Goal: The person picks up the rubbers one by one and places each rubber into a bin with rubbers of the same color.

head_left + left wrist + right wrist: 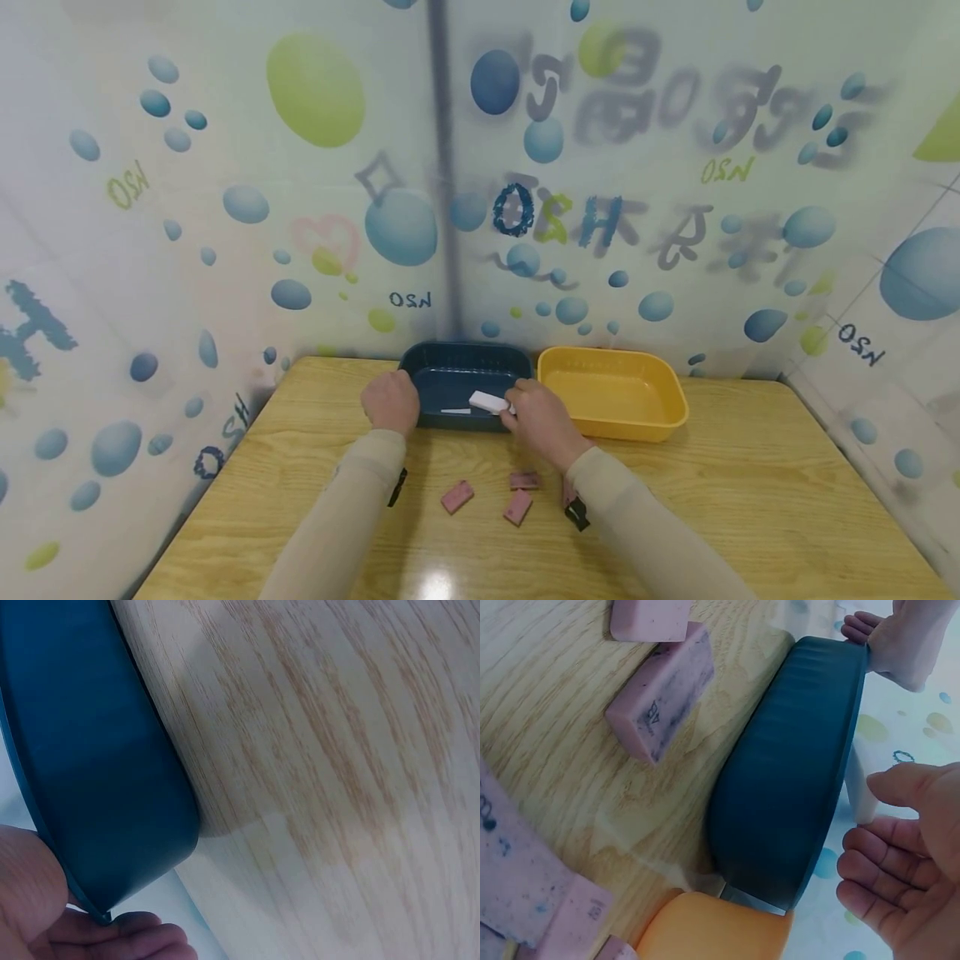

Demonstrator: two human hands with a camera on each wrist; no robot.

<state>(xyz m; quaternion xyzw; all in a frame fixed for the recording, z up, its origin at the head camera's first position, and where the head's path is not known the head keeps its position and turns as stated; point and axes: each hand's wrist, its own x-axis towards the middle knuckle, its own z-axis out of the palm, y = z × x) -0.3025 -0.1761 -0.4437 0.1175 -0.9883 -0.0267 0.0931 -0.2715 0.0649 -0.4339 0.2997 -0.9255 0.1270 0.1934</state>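
Observation:
My left hand [392,402] grips the left end of a dark blue plastic basket [90,742], with its rim between thumb and fingers. In the head view my right hand [546,423] is over the basket's right front part. Between its thumb and fingertips it pinches a white block-shaped eraser [488,402]; the right wrist view shows this eraser [862,784] just beyond the basket's rim. Another white piece [456,411] lies inside the basket near the front wall. Several pink erasers with dark smudges, one of them a worn block [664,694], lie on the table in front.
A yellow basket [660,423] stands right beside the blue one, near the back edge of the wooden table [750,500]. Behind the table hangs a white sheet [360,317] printed with blue and green spots. More pink erasers [525,862] lie close under the right wrist.

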